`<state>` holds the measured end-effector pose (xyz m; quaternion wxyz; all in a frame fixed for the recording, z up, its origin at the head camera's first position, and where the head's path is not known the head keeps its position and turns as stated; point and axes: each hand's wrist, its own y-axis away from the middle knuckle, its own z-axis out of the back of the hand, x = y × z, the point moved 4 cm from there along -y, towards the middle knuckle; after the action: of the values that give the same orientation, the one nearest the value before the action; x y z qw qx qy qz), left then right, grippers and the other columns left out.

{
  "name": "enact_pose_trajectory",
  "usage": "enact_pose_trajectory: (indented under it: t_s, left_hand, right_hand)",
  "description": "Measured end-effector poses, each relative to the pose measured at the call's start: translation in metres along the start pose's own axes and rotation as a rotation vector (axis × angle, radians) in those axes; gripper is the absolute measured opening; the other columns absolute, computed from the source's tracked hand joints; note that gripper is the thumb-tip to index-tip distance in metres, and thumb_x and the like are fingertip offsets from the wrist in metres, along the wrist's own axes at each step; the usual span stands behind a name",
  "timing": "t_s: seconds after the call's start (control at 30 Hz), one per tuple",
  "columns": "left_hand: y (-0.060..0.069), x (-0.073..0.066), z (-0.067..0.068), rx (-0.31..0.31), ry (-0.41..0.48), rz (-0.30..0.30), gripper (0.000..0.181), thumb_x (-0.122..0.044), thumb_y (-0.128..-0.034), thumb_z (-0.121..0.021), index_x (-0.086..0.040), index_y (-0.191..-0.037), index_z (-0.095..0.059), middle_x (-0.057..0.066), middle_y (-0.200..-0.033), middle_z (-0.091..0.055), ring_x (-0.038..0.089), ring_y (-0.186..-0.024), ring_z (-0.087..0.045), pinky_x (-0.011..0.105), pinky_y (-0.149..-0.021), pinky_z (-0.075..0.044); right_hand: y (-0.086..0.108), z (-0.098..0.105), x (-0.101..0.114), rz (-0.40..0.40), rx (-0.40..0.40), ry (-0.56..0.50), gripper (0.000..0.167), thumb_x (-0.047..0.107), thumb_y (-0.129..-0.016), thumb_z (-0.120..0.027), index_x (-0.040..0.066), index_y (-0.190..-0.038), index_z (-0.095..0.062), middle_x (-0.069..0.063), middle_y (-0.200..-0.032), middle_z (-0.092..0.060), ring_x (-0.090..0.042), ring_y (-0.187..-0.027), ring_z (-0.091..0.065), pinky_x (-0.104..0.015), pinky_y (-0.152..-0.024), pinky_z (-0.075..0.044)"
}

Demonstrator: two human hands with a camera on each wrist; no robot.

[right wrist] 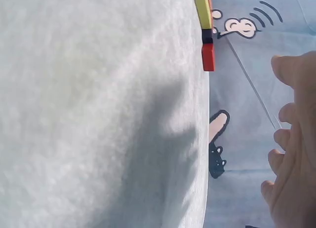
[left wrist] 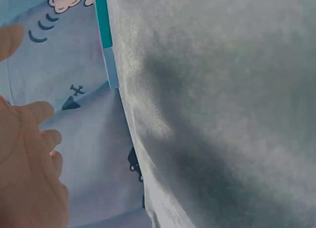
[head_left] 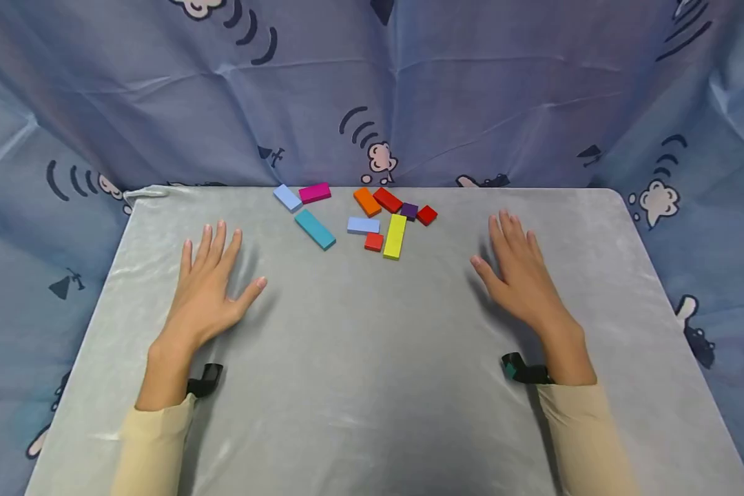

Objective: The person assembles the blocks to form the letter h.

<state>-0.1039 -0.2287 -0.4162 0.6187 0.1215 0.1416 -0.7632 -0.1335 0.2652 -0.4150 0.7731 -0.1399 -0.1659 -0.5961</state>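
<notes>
Flat coloured blocks lie near the table's far edge in the head view, among them a teal block (head_left: 315, 229), a magenta block (head_left: 315, 193), a yellow block (head_left: 395, 237) and an orange block (head_left: 367, 202). The left hand (head_left: 207, 296), fingers spread and holding nothing, is to the left of the teal block. Holding nothing either, the right hand (head_left: 523, 279) is to the right of a small red block (head_left: 427, 215), its fingers straight. The left wrist view shows part of the left hand (left wrist: 32, 164); the right wrist view shows part of the right hand (right wrist: 296, 139).
A pale grey cloth covers the table (head_left: 372, 386). Behind it and at both sides hangs a blue patterned curtain (head_left: 372, 89). Dark wrist-worn devices, one left (head_left: 205, 380) and one right (head_left: 523, 370), sit at the sleeve ends.
</notes>
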Motion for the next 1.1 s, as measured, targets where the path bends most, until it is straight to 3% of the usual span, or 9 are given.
enact_pose_trajectory:
  t_s: [0.17, 0.3, 0.53, 0.67, 0.87, 1.1]
  left_hand:
    - [-0.001, 0.000, 0.000, 0.019, -0.002, -0.004, 0.089, -0.063, -0.1040, -0.050, -0.016, -0.171, -0.016, 0.010, -0.180, -0.002, 0.033, -0.169, 0.004, 0.057, -0.137, 0.011]
    - [-0.008, -0.009, -0.006, 0.038, -0.002, -0.028, 0.092, -0.064, -0.1026, -0.052, -0.017, -0.172, -0.014, 0.009, -0.180, -0.002, 0.035, -0.169, 0.001, 0.056, -0.138, 0.011]
    - [-0.023, -0.030, -0.012, 0.027, 0.047, -0.087, 0.094, -0.056, -0.0986, -0.065, -0.017, -0.171, -0.019, 0.012, -0.179, -0.016, 0.033, -0.168, -0.010, 0.056, -0.139, -0.002]
    - [-0.033, -0.037, -0.019, 0.036, 0.079, -0.100, 0.095, -0.054, -0.0968, -0.069, -0.014, -0.170, -0.024, 0.014, -0.177, -0.024, 0.035, -0.166, -0.020, 0.057, -0.138, -0.012]
    - [-0.047, -0.040, -0.024, 0.020, 0.093, -0.109, 0.095, -0.054, -0.0956, -0.070, -0.011, -0.169, -0.027, 0.018, -0.174, -0.029, 0.038, -0.162, -0.027, 0.061, -0.134, -0.022]
    - [-0.062, -0.039, -0.031, 0.050, 0.089, -0.111, 0.094, -0.053, -0.0965, -0.069, -0.007, -0.168, -0.029, 0.021, -0.173, -0.028, 0.039, -0.162, -0.026, 0.061, -0.134, -0.023]
  right_hand:
    - [-0.011, -0.007, 0.008, 0.036, 0.029, 0.005, 0.084, 0.050, -0.110, -0.048, 0.010, -0.171, -0.006, -0.010, -0.181, 0.000, -0.033, -0.169, 0.002, -0.061, -0.138, 0.000]
    - [-0.015, -0.013, 0.015, 0.060, 0.051, -0.006, 0.085, 0.046, -0.109, -0.052, 0.008, -0.171, -0.008, -0.011, -0.181, 0.000, -0.037, -0.168, -0.001, -0.062, -0.138, -0.006]
    - [-0.021, -0.020, 0.024, 0.070, 0.093, -0.026, 0.085, 0.044, -0.108, -0.058, 0.009, -0.171, -0.013, -0.006, -0.181, 0.000, -0.038, -0.168, -0.006, -0.062, -0.136, -0.017]
    - [-0.024, -0.023, 0.028, 0.065, 0.120, -0.025, 0.085, 0.042, -0.106, -0.060, 0.008, -0.170, -0.015, -0.010, -0.181, -0.004, -0.036, -0.168, -0.008, -0.063, -0.135, -0.019]
    - [-0.036, -0.026, 0.037, 0.096, 0.120, -0.005, 0.085, 0.037, -0.104, -0.065, 0.004, -0.169, -0.021, -0.014, -0.180, -0.011, -0.035, -0.167, -0.014, -0.062, -0.135, -0.023]
    - [-0.051, -0.030, 0.049, 0.164, 0.141, -0.010, 0.082, 0.035, -0.104, -0.067, 0.003, -0.167, -0.026, -0.014, -0.178, -0.021, -0.035, -0.165, -0.022, -0.058, -0.136, -0.025]
